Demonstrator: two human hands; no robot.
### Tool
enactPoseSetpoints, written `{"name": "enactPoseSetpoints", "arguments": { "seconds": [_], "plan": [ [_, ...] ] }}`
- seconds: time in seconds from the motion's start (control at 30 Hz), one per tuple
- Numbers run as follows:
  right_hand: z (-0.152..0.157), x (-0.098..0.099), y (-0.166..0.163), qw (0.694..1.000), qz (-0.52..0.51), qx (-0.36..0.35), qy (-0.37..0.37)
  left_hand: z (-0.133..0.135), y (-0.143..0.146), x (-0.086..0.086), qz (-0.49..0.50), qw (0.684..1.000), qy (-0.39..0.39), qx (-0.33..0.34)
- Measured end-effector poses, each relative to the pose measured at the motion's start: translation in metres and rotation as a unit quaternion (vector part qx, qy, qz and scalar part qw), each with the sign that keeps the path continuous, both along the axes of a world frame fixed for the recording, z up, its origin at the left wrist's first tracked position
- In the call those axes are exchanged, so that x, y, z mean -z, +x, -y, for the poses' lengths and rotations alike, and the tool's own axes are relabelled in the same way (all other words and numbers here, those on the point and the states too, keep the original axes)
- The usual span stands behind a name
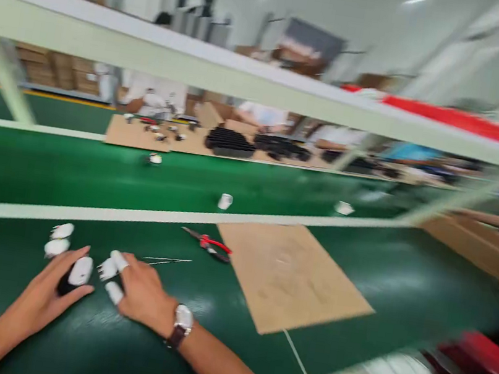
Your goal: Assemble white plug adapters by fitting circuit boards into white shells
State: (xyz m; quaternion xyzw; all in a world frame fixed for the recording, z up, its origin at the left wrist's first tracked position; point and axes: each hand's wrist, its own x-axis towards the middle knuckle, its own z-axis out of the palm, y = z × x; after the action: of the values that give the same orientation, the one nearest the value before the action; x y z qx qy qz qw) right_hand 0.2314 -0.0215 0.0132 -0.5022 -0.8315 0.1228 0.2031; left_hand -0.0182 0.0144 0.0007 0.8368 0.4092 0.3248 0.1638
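Left hand (43,294) closed around black-and-white part (75,275), low on green surface (2,300). Right hand (144,296), finger-cotted, pinching white piece (107,267) just beside it. Near: tweezers (168,260), pliers (209,245), cardboard (292,278), two white caps (58,238).

Red-handled pliers (209,245) beside a cardboard sheet (290,277), white part (225,201) on the green belt (68,175) behind

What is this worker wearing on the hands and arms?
Both forearms are bare, with no sleeves in view. The right hand has white caps over some fingertips, and its wrist carries a watch with a pale round face and a dark strap. The left hand wears no watch; the blur hides whether its thumb is capped too.
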Motion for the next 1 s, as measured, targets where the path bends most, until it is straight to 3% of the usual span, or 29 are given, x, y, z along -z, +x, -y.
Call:
{"name": "enactPoseSetpoints", "arguments": {
  "seconds": [0.13, 0.23, 0.43, 0.77, 0.87, 1.0],
  "plan": [
    [-0.002, 0.011, 0.007, 0.999, -0.030, -0.024, 0.019, 0.004, -0.017, -0.006, -0.006, 0.994, -0.110, -0.004],
    [0.000, 0.017, 0.007, 0.996, -0.059, -0.045, 0.040, 0.006, -0.014, -0.012, 0.012, 0.991, -0.130, 0.016],
    [0.003, 0.018, 0.005, 0.998, -0.024, -0.043, 0.048, 0.010, -0.013, -0.006, 0.006, 0.995, -0.092, 0.023],
    [0.002, 0.013, 0.009, 0.999, -0.034, -0.007, 0.042, -0.006, -0.022, 0.007, -0.002, 1.000, 0.018, 0.023],
    [0.001, 0.011, 0.009, 0.996, -0.080, 0.006, 0.044, -0.004, -0.016, 0.005, 0.011, 0.999, 0.012, 0.037],
    [0.004, 0.010, 0.007, 0.979, -0.192, 0.019, 0.062, 0.004, -0.003, 0.005, 0.028, 1.000, -0.012, 0.003]
  ]
}}
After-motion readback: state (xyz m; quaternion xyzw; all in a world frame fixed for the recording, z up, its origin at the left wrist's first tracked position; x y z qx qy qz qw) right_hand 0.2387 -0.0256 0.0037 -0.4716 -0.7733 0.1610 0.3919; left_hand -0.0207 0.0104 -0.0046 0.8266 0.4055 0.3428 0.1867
